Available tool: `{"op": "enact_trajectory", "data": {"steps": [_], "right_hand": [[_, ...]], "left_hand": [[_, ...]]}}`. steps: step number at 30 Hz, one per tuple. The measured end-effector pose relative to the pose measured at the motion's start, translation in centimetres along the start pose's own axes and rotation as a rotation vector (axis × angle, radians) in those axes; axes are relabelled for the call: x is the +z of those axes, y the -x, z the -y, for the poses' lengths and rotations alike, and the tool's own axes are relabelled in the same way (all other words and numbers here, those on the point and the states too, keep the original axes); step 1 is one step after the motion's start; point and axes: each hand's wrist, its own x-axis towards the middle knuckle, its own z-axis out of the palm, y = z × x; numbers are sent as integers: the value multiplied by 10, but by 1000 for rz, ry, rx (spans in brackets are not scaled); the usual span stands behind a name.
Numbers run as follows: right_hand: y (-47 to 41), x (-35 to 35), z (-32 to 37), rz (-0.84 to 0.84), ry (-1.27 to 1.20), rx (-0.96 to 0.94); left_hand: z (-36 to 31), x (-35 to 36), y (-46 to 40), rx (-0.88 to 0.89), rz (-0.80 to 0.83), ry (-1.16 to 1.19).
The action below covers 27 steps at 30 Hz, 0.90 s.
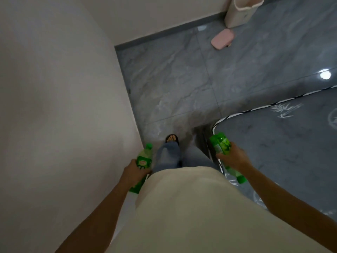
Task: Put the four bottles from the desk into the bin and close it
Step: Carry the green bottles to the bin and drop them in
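Left hand (135, 170) wrapped around green bottles (143, 161), caps forward; right hand (232, 157) closed on more bottles (219, 144), bases forward; well ahead, open bin (237, 13), nearer right hand; pink lid (222, 38) just before bin

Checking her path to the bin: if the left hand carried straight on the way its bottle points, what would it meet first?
Probably nothing soon: the left hand aims its bottle forward along the wall over bare floor. Depth is unclear.

Bin (237, 13) stands ahead by the wall, its lid (222, 38) on the floor (182, 79) beside it.
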Motion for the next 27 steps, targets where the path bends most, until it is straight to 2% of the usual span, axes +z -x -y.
{"op": "enact_trajectory", "data": {"steps": [8, 15, 19, 23, 27], "right_hand": [[-9, -13, -17, -26, -209, 243], [-51, -68, -1, -65, -475, 387], [-92, -119, 13, -61, -492, 389], [-144, -180, 37, -50, -534, 346], [-201, -245, 66, -118, -539, 279]], "left_hand": [[-195, -66, -72, 321, 52, -191], [-348, -82, -117, 397, 98, -430], [-404, -91, -138, 419, 107, -527], [-439, -108, -150, 420, 126, -519], [-468, -127, -164, 359, 104, -528]]}}
